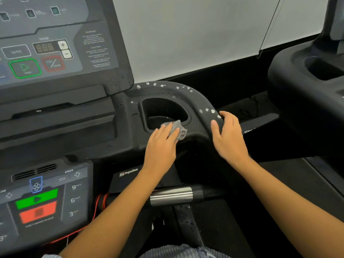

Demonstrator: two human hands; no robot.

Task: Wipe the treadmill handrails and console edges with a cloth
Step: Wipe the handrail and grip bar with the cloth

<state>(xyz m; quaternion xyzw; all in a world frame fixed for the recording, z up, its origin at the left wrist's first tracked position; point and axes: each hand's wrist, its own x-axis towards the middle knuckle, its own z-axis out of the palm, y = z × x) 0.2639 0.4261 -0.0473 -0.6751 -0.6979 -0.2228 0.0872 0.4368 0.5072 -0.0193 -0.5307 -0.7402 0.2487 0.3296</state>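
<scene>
Behind the treadmill stood a pale grey wall (186,34), and the big console (55,53) leaned up on the left. Next to it was a black cup holder (163,112) with a curved handrail (197,101) bending around its far and right sides.

The person's left hand (162,144) lay flat, fingers mostly straight, pressing a small grey cloth (177,130) onto the near rim of the cup holder. The cloth was bunched up and poked out past the fingertips. The right hand (229,138) held nothing. It rested with fingers spread wide on the right end of the handrail.

White foam spots (206,110) dotted the rail. They ran along its curve, from far and left by the console, round to the right, ending just beside the right hand's fingertips. So the dirty part lay away from the cloth, farther off and to the right. The right hand was closer to the nearest spots, but the left hand had the cloth. I think the cloth would need to slide right and away, following the bend, and the right hand might be in its path.
</scene>
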